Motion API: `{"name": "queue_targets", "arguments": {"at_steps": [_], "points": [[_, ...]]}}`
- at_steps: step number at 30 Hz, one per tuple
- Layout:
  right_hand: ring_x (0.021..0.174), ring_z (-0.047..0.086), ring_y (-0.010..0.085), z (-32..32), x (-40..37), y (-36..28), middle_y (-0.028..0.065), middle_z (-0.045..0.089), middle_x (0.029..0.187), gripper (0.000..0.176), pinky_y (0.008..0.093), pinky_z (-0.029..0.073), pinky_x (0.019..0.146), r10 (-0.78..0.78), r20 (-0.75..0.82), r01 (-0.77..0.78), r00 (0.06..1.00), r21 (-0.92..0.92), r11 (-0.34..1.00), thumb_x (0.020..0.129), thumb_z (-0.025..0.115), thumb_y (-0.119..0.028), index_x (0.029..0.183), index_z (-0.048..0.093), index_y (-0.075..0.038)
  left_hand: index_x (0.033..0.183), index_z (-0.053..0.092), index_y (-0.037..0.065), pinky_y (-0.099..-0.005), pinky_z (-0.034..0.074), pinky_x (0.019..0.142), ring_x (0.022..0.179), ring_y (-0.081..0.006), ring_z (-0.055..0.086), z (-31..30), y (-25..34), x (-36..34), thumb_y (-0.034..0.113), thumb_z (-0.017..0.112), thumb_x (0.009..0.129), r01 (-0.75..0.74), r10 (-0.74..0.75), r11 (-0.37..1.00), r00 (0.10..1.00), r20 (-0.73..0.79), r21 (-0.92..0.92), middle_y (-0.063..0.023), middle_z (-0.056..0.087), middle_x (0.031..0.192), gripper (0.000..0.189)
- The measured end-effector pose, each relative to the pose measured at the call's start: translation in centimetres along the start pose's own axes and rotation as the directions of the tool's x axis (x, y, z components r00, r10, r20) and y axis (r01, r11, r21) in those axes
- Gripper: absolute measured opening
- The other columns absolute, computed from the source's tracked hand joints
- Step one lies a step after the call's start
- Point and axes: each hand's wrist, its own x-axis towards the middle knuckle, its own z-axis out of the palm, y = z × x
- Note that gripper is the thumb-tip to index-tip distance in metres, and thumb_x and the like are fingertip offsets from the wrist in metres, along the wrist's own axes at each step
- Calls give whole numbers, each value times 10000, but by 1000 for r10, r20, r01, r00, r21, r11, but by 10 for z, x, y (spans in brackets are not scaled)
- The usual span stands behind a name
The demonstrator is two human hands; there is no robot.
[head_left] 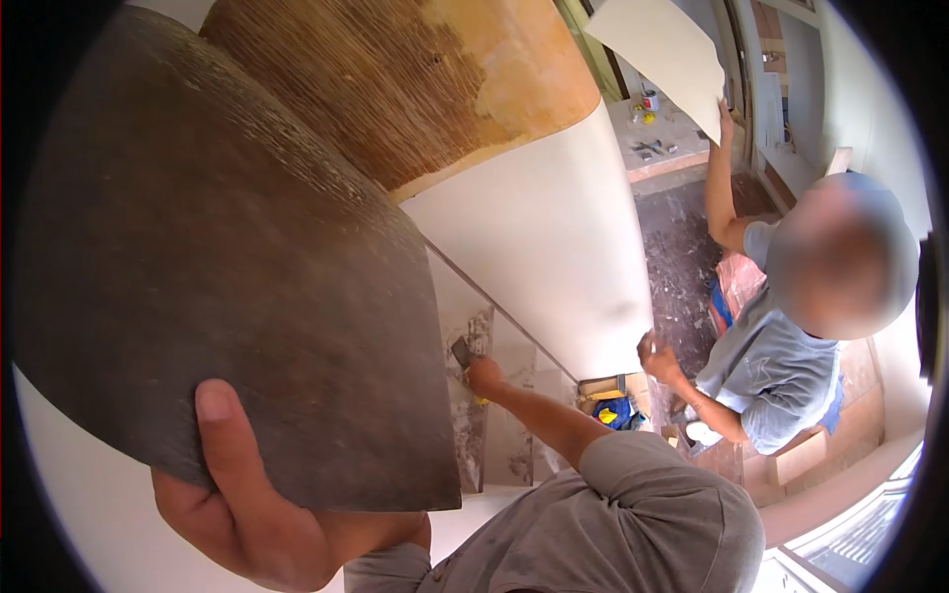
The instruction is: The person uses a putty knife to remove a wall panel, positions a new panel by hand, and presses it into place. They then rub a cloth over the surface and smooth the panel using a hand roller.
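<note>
A large dark brown sheet (267, 287) with a streaky, glossy surface fills the left of the head view. My left hand (237, 504) grips its lower edge, thumb on the near face and fingers curled behind. Farther off, my right hand (482, 379) is closed on a small scraper (461, 351), whose dark blade shows above the fist and a bit of yellow below it. The scraper is close to a pale board (509, 435) with dark smears. Beyond the dark sheet, a brown streaked panel (395, 89) with an orange-tan end overlaps a white curved surface (544, 237).
At the right a co-worker (791, 356) in a blue-grey shirt raises a cream sheet (662, 59). Behind, tools and a can (649, 100) sit on a ledge (672, 163). A box (633, 390) with blue and yellow items stands below the white surface. The floor (682, 247) is stained.
</note>
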Motion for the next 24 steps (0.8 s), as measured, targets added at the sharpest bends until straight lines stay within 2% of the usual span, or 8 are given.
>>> {"name": "queue_targets", "arguments": {"at_steps": [8,11,13,14,16,19,20,24], "points": [[1028,648,395,14,9,15,243,640,1106,230,468,535,871,-241,-94,232,966,-94,968,911,594,-207,999,696,-20,918,705,23,-265,485,908,959,-166,643,0,0,-7,220,828,790,44,-23,964,996,83,-261,-85,682,957,264],[974,665,391,-21,12,11,242,666,1022,212,467,538,854,-133,-231,150,964,60,987,912,592,-180,1007,709,-30,913,692,10,-258,492,891,928,-159,642,3,-1,-6,204,821,806,62,-20,946,991,134,-317,-83,688,954,256],[904,685,359,-85,-3,-1,236,680,949,213,412,548,818,-202,-484,372,851,284,884,929,602,-195,1042,719,-58,915,685,6,-260,490,866,897,-151,631,8,-12,1,209,814,821,101,70,866,945,320,-490,-77,690,948,258],[879,695,260,-150,-31,-29,175,715,961,289,343,541,816,-103,-421,278,901,379,883,981,604,-264,1129,700,-35,916,681,4,-261,489,854,881,-147,625,10,-16,6,211,811,828,132,127,812,911,393,-569,-74,691,945,260],[883,690,195,-243,-69,-67,150,721,922,362,347,528,798,-218,-646,611,732,478,631,1015,566,-313,1173,680,-8,925,670,-14,-280,482,824,857,-155,613,8,-18,13,227,770,872,110,178,873,834,522,-474,-83,694,928,266],[1150,636,290,-376,-192,-154,247,661,1209,602,383,486,976,-575,-762,935,298,114,335,1002,596,-341,1415,456,75,926,651,-34,-360,461,672,704,-265,617,22,-12,9,174,642,932,-186,420,858,790,446,-479,-150,663,797,208],[1264,552,260,-397,-224,-180,194,600,1325,727,403,431,1040,-660,-715,957,230,43,287,1009,493,-517,1486,394,23,924,644,-40,-395,452,604,634,-318,622,28,-7,9,143,588,952,-326,525,814,768,367,-482,-181,647,736,194],[1241,560,254,-429,-277,-246,199,598,1319,707,380,450,1016,-794,-545,892,269,-171,419,985,603,-348,1508,327,40,1194,550,-80,-470,519,664,788,-399,657,38,-1,10,122,600,904,-318,611,761,644,460,-565,-234,663,962,357]]}}
